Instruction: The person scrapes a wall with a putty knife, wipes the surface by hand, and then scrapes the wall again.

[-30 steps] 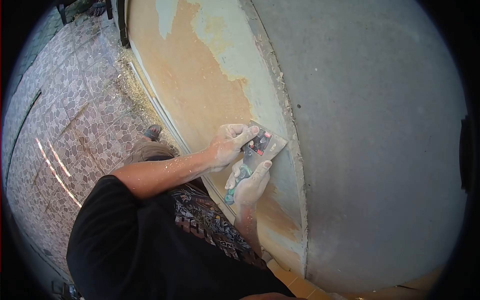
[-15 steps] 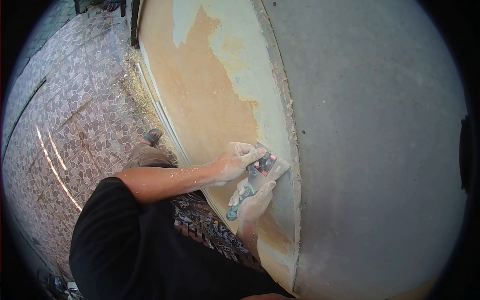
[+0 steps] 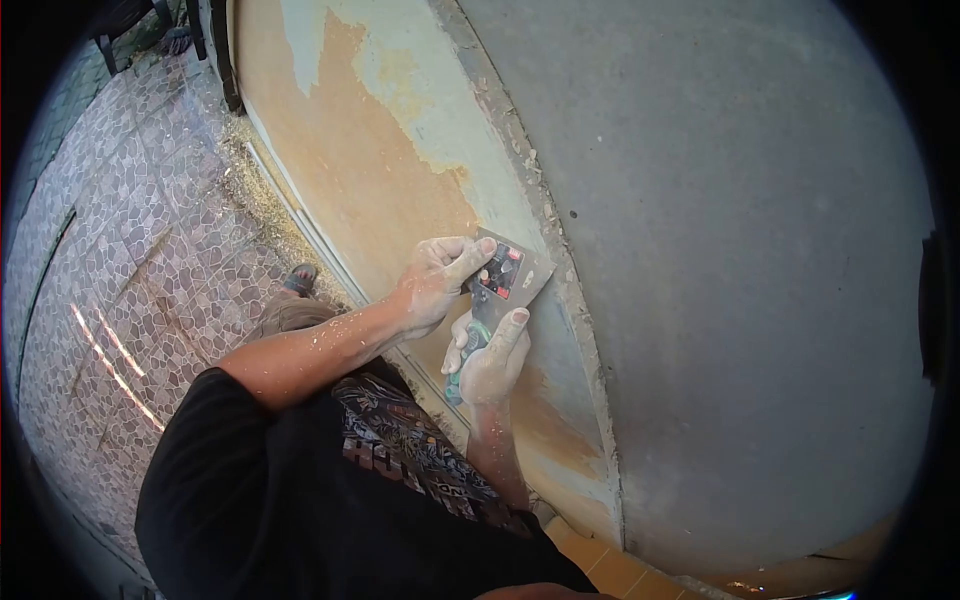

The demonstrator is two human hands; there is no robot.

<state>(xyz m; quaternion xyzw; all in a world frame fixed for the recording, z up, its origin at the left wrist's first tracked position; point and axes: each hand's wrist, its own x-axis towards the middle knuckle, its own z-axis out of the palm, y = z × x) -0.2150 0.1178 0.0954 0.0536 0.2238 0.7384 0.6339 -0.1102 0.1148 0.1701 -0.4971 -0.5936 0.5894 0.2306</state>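
A putty knife (image 3: 525, 281) with a wide metal blade and a green and dark handle is between my two hands, in front of the wall. My left hand (image 3: 436, 283) pinches the near side of the blade, its thumb lying over the dark and red label. My right hand (image 3: 492, 368) is wrapped around the handle, with the thumb pointing up toward the blade. Pale dust coats both hands. Behind the blade is the partly scraped wall (image 3: 340, 150), with tan patches beside pale, flaking paint. Whether the blade touches the wall is hard to tell.
A rough ledge edge (image 3: 515, 130) with loose flakes borders a broad grey surface (image 3: 720, 250) on the right. Paint chips (image 3: 262, 195) and pale pipes (image 3: 300, 215) lie along the wall's foot. Stone-patterned tiles (image 3: 130, 230) cover the floor. A dark chair (image 3: 125, 25) stands at upper left.
The view has shifted, so wall and hands appear further left and higher. The putty knife's handle stands more upright in view. Both hands keep their hold on it.
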